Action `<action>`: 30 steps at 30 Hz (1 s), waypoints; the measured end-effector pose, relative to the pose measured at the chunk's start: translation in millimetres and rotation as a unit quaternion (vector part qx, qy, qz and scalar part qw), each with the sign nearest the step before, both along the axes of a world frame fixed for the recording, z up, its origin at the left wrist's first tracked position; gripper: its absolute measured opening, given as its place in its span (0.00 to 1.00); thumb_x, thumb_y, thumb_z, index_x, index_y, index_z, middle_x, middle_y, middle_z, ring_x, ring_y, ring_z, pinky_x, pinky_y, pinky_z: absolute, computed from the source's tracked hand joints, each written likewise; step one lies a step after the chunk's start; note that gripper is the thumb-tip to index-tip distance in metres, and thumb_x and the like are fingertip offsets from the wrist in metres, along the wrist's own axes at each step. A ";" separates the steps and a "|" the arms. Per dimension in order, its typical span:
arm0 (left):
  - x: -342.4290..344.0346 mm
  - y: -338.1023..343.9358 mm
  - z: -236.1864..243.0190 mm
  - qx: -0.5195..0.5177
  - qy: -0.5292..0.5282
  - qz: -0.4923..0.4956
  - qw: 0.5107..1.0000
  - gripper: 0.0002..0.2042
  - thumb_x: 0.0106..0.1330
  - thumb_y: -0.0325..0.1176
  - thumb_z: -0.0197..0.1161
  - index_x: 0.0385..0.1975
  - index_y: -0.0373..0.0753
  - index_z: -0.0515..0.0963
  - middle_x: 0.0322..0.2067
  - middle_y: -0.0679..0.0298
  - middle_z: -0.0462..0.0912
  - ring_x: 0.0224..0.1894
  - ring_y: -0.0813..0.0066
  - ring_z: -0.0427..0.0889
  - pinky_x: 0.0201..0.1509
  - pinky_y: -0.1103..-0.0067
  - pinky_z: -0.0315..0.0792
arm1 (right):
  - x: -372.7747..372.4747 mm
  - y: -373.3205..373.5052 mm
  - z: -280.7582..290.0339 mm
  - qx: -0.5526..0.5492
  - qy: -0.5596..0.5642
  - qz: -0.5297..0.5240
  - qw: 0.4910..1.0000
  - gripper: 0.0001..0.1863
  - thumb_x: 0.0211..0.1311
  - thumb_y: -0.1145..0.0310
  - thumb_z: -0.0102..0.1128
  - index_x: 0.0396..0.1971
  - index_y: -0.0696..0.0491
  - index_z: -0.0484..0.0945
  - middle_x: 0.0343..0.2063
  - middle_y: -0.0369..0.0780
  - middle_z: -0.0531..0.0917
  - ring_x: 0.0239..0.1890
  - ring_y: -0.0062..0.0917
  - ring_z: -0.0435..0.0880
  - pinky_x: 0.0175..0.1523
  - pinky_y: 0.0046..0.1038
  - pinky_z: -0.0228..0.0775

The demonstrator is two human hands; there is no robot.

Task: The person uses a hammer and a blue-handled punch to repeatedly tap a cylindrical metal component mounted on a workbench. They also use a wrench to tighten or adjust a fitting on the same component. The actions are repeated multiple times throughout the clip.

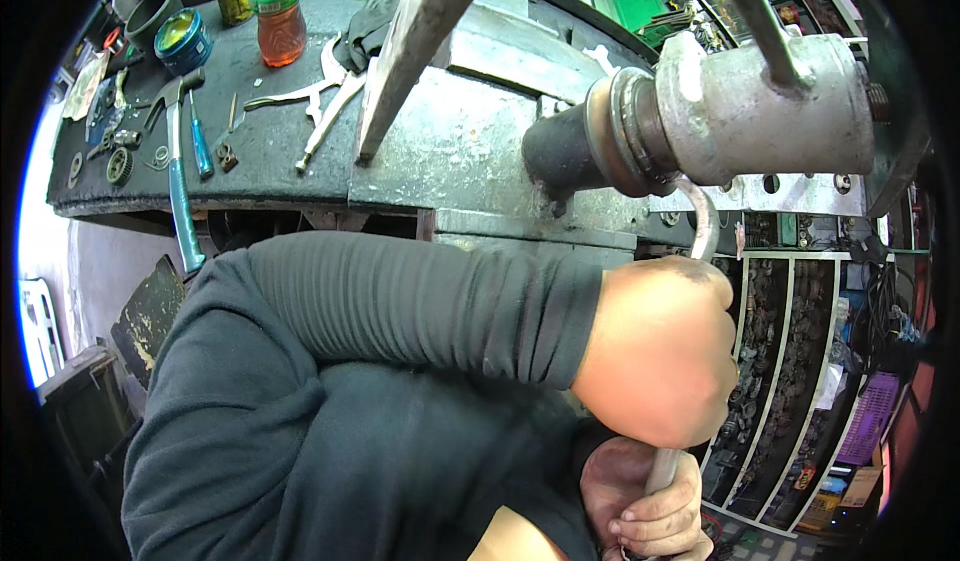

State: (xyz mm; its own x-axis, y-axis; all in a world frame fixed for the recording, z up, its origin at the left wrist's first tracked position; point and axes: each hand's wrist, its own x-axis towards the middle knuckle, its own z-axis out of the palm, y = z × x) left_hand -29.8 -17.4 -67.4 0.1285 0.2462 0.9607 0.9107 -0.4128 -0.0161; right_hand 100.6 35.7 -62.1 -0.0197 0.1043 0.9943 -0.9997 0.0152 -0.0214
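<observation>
A hooked metal bar (703,223) runs down from the underside of a silver-painted metal cylinder (765,111). Its curved end meets the cylinder beside a worn ringed collar (625,131); whether it catches in a slot is hidden. My left arm, in a black sleeve, crosses in front of me, and my left hand (655,351) is closed in a fist round the bar's upper shaft. Just below, my right hand (655,511) wraps its fingers round the lower shaft. From the collar a dark tube (560,151) extends left over the bench.
A flat steel bar (415,56) slants above the dark workbench (280,176). On it lie locking pliers (325,91), a teal-handled hammer (177,161), a screwdriver (200,146) and a green-topped bottle (280,21) of red liquid. Shelves of parts (790,361) stand at right.
</observation>
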 end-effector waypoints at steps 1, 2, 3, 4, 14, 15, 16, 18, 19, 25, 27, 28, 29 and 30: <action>1.2 1.2 0.4 0.002 -0.003 -0.001 1.000 0.09 0.37 0.42 0.60 0.12 0.50 0.68 0.14 0.76 0.66 0.18 0.79 0.68 0.21 0.78 0.58 | -5.1 -0.3 -0.7 0.011 0.021 0.004 1.000 0.13 0.61 0.60 0.59 0.35 0.53 0.69 0.15 0.30 0.71 0.11 0.15 0.64 0.18 0.17 0.59; 1.7 2.0 -0.8 -0.002 -0.008 -0.007 1.000 0.09 0.37 0.42 0.60 0.12 0.50 0.68 0.14 0.76 0.66 0.18 0.79 0.68 0.21 0.78 0.58 | -4.6 -3.9 -2.5 -0.039 0.037 -0.071 0.996 0.13 0.62 0.60 0.58 0.33 0.52 0.68 0.14 0.30 0.70 0.11 0.15 0.63 0.18 0.17 0.57; 0.5 1.8 -1.5 -0.004 -0.012 -0.012 1.000 0.09 0.37 0.42 0.60 0.12 0.50 0.68 0.14 0.76 0.66 0.18 0.79 0.68 0.21 0.78 0.58 | -5.2 -10.2 -4.8 -0.087 0.054 -0.144 0.984 0.13 0.62 0.59 0.57 0.30 0.52 0.67 0.14 0.30 0.69 0.11 0.15 0.62 0.17 0.17 0.56; 0.3 1.5 -2.0 -0.006 -0.015 -0.017 1.000 0.09 0.37 0.42 0.60 0.12 0.50 0.68 0.15 0.77 0.66 0.18 0.80 0.68 0.21 0.78 0.58 | -5.2 -16.3 -7.0 -0.134 0.071 -0.217 0.964 0.13 0.63 0.58 0.56 0.28 0.51 0.66 0.13 0.29 0.68 0.10 0.14 0.61 0.17 0.17 0.54; 0.1 -0.9 -0.7 -0.010 -0.013 0.000 1.000 0.08 0.38 0.43 0.61 0.13 0.50 0.69 0.15 0.77 0.68 0.18 0.79 0.70 0.21 0.79 0.59 | 17.5 8.3 5.4 0.053 -0.061 -0.082 0.993 0.13 0.66 0.58 0.50 0.25 0.46 0.62 0.11 0.26 0.58 0.10 0.14 0.51 0.17 0.18 0.46; 0.2 0.7 -2.0 -0.011 -0.010 0.000 1.000 0.08 0.38 0.43 0.61 0.13 0.50 0.69 0.15 0.77 0.68 0.18 0.79 0.70 0.21 0.79 0.59 | 16.9 7.5 2.4 0.033 -0.050 -0.076 0.995 0.13 0.66 0.58 0.49 0.24 0.46 0.62 0.11 0.26 0.58 0.10 0.14 0.51 0.18 0.17 0.46; 0.3 1.9 -3.3 -0.011 -0.007 0.000 1.000 0.08 0.38 0.43 0.61 0.13 0.50 0.69 0.15 0.76 0.68 0.19 0.80 0.70 0.21 0.79 0.59 | 16.4 7.4 -1.0 0.024 -0.031 -0.081 0.996 0.13 0.66 0.58 0.49 0.24 0.46 0.62 0.11 0.26 0.57 0.10 0.14 0.51 0.18 0.17 0.46; 0.1 2.0 -4.8 -0.018 -0.004 -0.004 1.000 0.08 0.38 0.43 0.61 0.13 0.50 0.69 0.15 0.76 0.69 0.19 0.79 0.70 0.21 0.78 0.59 | 15.4 8.8 -5.8 0.020 -0.032 -0.073 0.997 0.13 0.66 0.58 0.49 0.24 0.46 0.62 0.11 0.26 0.57 0.10 0.14 0.51 0.18 0.17 0.46; 0.1 1.3 -5.8 -0.021 -0.003 -0.005 1.000 0.09 0.38 0.43 0.61 0.13 0.50 0.69 0.15 0.76 0.69 0.19 0.79 0.70 0.21 0.78 0.59 | 14.9 9.8 -6.3 0.018 -0.034 -0.072 0.997 0.13 0.66 0.58 0.49 0.24 0.46 0.62 0.11 0.26 0.57 0.10 0.14 0.51 0.18 0.17 0.46; 10.1 7.9 -9.3 -0.027 -0.045 -0.054 0.997 0.08 0.38 0.43 0.61 0.12 0.50 0.71 0.15 0.75 0.71 0.19 0.78 0.72 0.21 0.77 0.60 | 14.8 12.3 -7.4 0.016 -0.043 -0.067 0.997 0.13 0.66 0.58 0.49 0.23 0.46 0.62 0.11 0.26 0.57 0.10 0.14 0.50 0.18 0.17 0.45; 3.8 2.4 -6.7 -0.041 -0.038 -0.035 0.998 0.06 0.38 0.42 0.61 0.11 0.49 0.75 0.14 0.73 0.75 0.19 0.75 0.76 0.19 0.75 0.65 | 13.5 13.6 -6.7 0.015 -0.044 -0.066 0.997 0.13 0.66 0.59 0.50 0.23 0.46 0.62 0.11 0.26 0.57 0.09 0.13 0.50 0.18 0.17 0.45; -0.4 -0.7 -4.1 -0.050 -0.026 -0.014 0.998 0.06 0.38 0.41 0.62 0.10 0.49 0.78 0.13 0.72 0.77 0.19 0.74 0.79 0.17 0.74 0.68 | 13.6 14.9 -6.6 0.015 -0.044 -0.065 0.997 0.13 0.66 0.59 0.50 0.23 0.46 0.62 0.11 0.26 0.57 0.09 0.13 0.50 0.18 0.17 0.45; -0.5 -0.3 -3.8 -0.050 -0.029 -0.009 0.998 0.06 0.38 0.41 0.62 0.10 0.48 0.78 0.13 0.71 0.77 0.18 0.74 0.79 0.17 0.74 0.68 | 11.7 17.0 -6.9 0.016 -0.043 -0.066 0.997 0.13 0.66 0.59 0.50 0.23 0.46 0.62 0.11 0.26 0.56 0.09 0.13 0.50 0.18 0.18 0.45; -0.4 0.8 -3.8 -0.049 -0.032 -0.005 0.998 0.06 0.38 0.41 0.62 0.10 0.48 0.78 0.13 0.71 0.77 0.18 0.74 0.78 0.17 0.74 0.68 | 10.0 18.1 -8.3 0.015 -0.043 -0.064 0.997 0.13 0.66 0.59 0.50 0.23 0.46 0.62 0.10 0.26 0.56 0.09 0.13 0.50 0.17 0.18 0.45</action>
